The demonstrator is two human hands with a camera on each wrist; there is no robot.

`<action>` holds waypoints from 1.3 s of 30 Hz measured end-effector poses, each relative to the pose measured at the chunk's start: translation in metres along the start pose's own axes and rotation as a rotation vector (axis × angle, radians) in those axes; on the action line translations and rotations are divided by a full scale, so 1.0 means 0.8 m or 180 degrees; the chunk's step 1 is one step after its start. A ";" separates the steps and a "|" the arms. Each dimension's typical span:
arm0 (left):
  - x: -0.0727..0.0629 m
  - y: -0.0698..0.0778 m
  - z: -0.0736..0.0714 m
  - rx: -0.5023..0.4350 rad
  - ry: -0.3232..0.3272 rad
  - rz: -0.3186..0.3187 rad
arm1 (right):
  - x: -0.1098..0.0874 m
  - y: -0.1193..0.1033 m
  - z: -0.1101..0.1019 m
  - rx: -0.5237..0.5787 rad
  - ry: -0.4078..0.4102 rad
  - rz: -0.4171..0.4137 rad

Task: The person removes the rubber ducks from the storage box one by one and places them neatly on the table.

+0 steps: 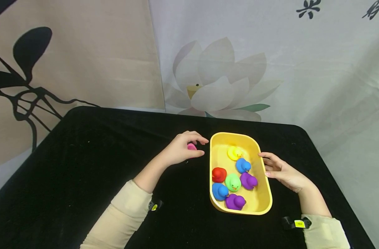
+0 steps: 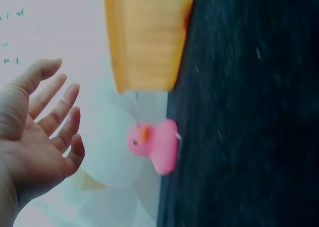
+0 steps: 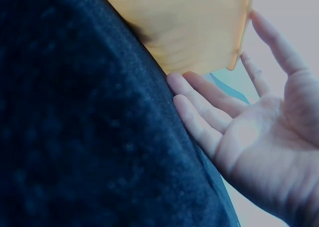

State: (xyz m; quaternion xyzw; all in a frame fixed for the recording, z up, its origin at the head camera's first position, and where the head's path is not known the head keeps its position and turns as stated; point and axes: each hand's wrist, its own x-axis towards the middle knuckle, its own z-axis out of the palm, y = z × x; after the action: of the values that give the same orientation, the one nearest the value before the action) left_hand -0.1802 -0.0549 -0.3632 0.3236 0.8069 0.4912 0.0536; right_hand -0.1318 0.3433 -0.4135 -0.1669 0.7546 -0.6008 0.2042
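A pink rubber duck (image 2: 162, 146) stands on the black cloth; in the head view my left hand (image 1: 184, 148) hides most of it. That hand hovers over the duck with fingers and thumb apart, and the left wrist view shows a gap between palm and duck. To its right is a yellow bin (image 1: 265, 204) holding several rubber ducks, among them a red one (image 1: 219, 175), a green one (image 1: 233, 182) and a yellow one (image 1: 234, 153). My right hand (image 1: 283, 172) rests its extended fingertips against the bin's right side, thumb near the rim.
Black cloth (image 1: 93, 180) covers the table on both sides of the bin. Behind the table's far edge hangs a pale curtain (image 1: 114, 52) with a printed lotus flower. Blue and purple ducks (image 1: 235, 202) also lie in the bin.
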 end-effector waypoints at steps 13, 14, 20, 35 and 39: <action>-0.008 0.042 0.036 0.0145 -0.0405 0.0306 | -0.001 -0.001 0.002 -0.0024 0.0002 -0.0009; -0.009 0.044 0.038 0.0158 -0.0430 0.0315 | -0.001 -0.001 0.002 -0.0025 0.0000 -0.0011; -0.013 0.052 0.051 0.0289 -0.0582 0.0397 | -0.001 0.001 0.002 -0.0019 -0.0013 -0.0026; -0.014 0.054 0.075 0.0452 -0.1001 0.0499 | -0.001 -0.002 0.001 0.0009 -0.0019 -0.0041; -0.014 0.051 0.078 0.0505 -0.1044 0.0532 | 0.000 -0.001 0.001 0.0024 -0.0048 -0.0055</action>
State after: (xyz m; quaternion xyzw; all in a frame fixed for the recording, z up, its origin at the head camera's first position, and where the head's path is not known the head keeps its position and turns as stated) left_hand -0.1269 -0.0010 -0.3639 0.4683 0.7939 0.3695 0.1177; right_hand -0.1317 0.3425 -0.4128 -0.1771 0.7494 -0.6041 0.2053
